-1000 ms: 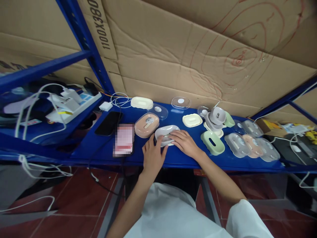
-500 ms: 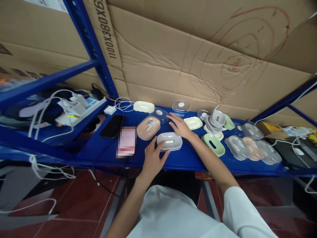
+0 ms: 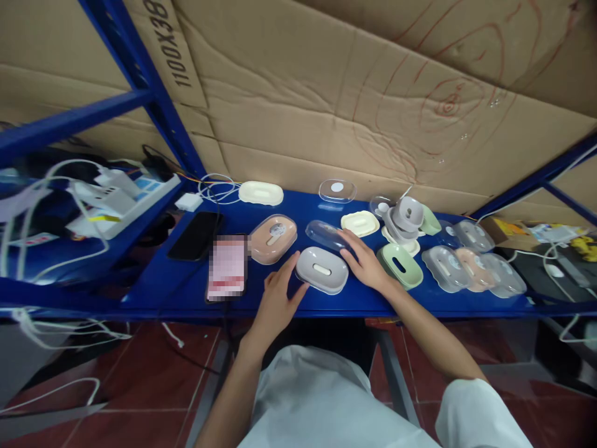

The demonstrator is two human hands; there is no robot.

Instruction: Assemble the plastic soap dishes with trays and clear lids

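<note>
My left hand has its fingers and thumb around the left end of a grey oval soap dish, which lies on the blue shelf with a pale bar in its middle slot. In my right hand is a clear oval lid, gripped at its right end and tilted just behind the grey dish. A lidded peach soap dish sits left of the grey one. To the right of my right hand lies a green dish with a dark slot. Behind it is a cream tray.
Left stand a phone with a lit screen, a dark phone and a power strip. Another clear lid and a cream tray lie at the back. Stacked grey parts and several lidded dishes are right.
My right hand has taken hold of the clear lid and brought it rightward and nearer, behind the grey dish. My left hand stays at the dish's left end.
</note>
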